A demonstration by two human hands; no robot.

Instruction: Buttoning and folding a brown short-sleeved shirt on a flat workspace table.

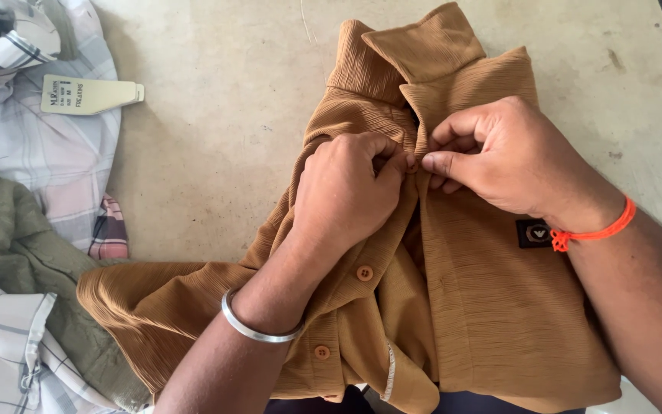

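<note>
Here, a brown ribbed shirt point(469, 291) lies front-up on the pale counter point(216, 115), its collar point(423, 46) pointing away from the person. Both hands meet just below the collar at the front placket. The left hand point(346, 192) has its grip pressed together, pinching the button-side edge of the cloth; the right hand point(499, 157) pinches the opposite edge, thumb and forefinger closed on the fabric right against the left fingers. Two buttons point(364, 273) lower down are undone, and the front gapes open there. The top button is hidden under the fingers, so I judge it could slip out of the hole if either pinch loosens, or the soft ribbed cloth could bunch and pull the placket crooked. Checked shirts point(55, 161) lie heaped at the left, well apart.
</note>
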